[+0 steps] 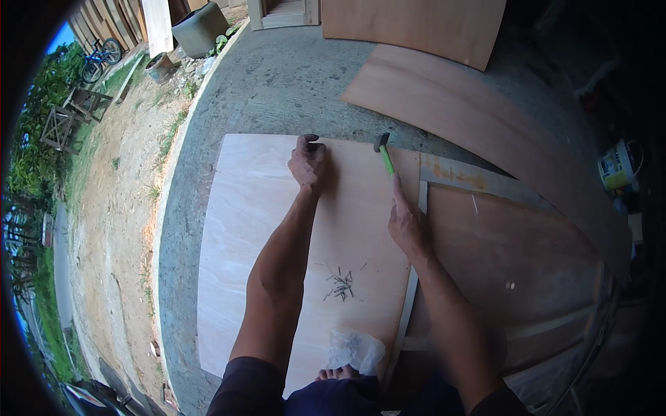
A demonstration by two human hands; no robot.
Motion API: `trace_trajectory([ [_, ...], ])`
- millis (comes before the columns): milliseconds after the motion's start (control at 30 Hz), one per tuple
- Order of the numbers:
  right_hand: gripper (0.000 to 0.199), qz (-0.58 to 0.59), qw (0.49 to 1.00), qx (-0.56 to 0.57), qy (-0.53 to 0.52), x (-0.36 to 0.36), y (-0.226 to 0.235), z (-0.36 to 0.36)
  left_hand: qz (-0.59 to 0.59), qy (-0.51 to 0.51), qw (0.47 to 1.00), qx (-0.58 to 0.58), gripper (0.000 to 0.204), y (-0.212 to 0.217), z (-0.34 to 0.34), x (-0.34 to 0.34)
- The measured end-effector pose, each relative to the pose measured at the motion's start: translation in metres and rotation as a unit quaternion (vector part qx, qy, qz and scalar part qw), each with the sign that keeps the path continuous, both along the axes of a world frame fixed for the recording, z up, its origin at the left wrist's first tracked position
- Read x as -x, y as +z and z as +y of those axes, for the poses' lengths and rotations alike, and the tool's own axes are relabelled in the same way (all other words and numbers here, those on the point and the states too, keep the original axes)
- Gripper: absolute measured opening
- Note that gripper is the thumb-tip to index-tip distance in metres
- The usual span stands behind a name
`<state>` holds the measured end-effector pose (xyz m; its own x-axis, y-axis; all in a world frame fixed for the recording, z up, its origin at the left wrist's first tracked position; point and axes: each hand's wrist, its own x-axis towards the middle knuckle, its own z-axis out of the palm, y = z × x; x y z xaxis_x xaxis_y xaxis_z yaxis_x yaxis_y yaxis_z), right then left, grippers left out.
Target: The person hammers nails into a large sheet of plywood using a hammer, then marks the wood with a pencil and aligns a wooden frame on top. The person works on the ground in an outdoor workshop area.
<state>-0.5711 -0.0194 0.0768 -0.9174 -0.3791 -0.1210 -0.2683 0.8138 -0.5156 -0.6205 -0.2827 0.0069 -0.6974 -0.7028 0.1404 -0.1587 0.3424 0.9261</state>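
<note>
A pale plywood sheet (257,208) lies flat before me. My right hand (409,225) is wrapped round the green handle of a hammer (387,163), forefinger stretched along it; the dark head points away, near the sheet's far edge. My left hand (307,163) is at that same edge, left of the hammer, its fingers curled together. Whatever they may pinch is too small to make out. Nearer to me, a loose pile of nails (341,284) rests on the wood between my forearms. A crumpled clear plastic bag (355,349) lies beside my bare foot (338,373).
A framed panel (513,256) lies to the right, against the sheet. Beyond it, a long plywood strip (444,104) crosses the concrete floor (277,83). Another board (413,28) stands at the back. A white bucket (617,166) is at far right; dirt ground borders the left.
</note>
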Motion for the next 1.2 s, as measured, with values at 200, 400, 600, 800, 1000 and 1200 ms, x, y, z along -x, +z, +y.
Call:
trace_trajectory([
  [200,0.064,0.000,0.999,0.051,-0.008,0.008,-0.002,-0.002,-0.091,-0.041,0.985,0.140,0.020,0.005,0.018,0.014],
  [400,0.064,0.044,0.985,0.159,0.050,0.016,0.007,-0.043,-0.102,-0.020,0.983,0.153,0.019,0.011,0.018,0.017],
  [600,0.065,0.056,0.986,0.125,0.094,0.018,0.017,-0.058,-0.124,-0.023,0.980,0.156,0.018,0.014,0.018,0.014],
  [800,0.064,-0.022,0.983,0.172,0.059,0.020,0.030,-0.067,-0.088,-0.042,0.985,0.142,0.027,0.011,0.012,0.011],
  [1000,0.072,0.004,0.984,0.172,0.038,0.017,0.015,-0.074,-0.074,-0.017,0.986,0.147,0.035,0.005,0.010,0.013],
  [1200,0.069,0.127,0.931,0.341,0.018,0.009,0.025,-0.073,-0.056,-0.039,0.983,0.169,0.031,0.003,0.007,0.010],
])
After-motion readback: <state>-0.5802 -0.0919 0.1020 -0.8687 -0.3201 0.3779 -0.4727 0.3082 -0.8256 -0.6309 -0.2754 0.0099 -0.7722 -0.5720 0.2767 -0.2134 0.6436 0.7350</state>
